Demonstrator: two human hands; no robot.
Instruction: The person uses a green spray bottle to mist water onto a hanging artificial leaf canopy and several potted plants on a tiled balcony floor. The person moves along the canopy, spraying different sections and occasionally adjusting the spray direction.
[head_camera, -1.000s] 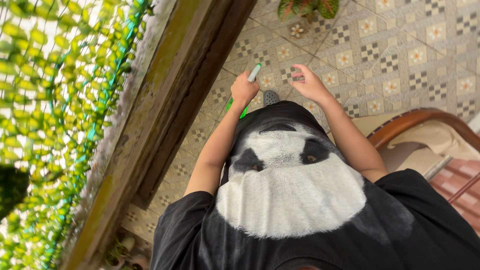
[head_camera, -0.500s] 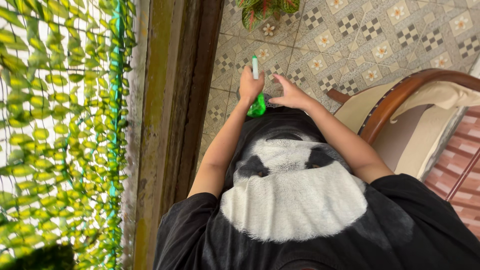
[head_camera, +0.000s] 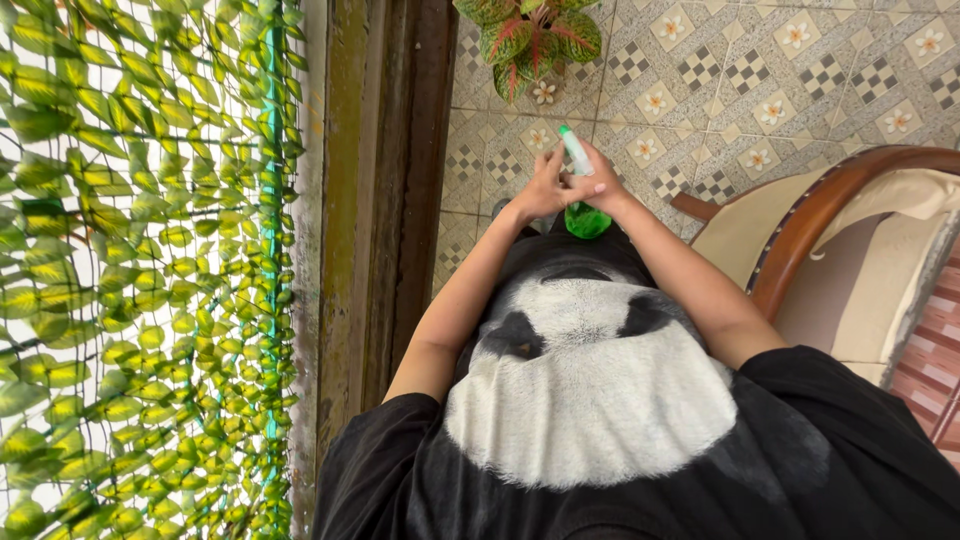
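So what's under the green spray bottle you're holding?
Below the green plastic spray bottle, held in both hands, left and right, lies patterned floor tile. The black panda-print shirt covers the floor directly beneath, so that part cannot be seen.

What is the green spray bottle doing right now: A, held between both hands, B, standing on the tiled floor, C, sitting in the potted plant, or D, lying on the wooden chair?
A: the green spray bottle is off the floor, with the left hand and the right hand both closed around it in front of the body.
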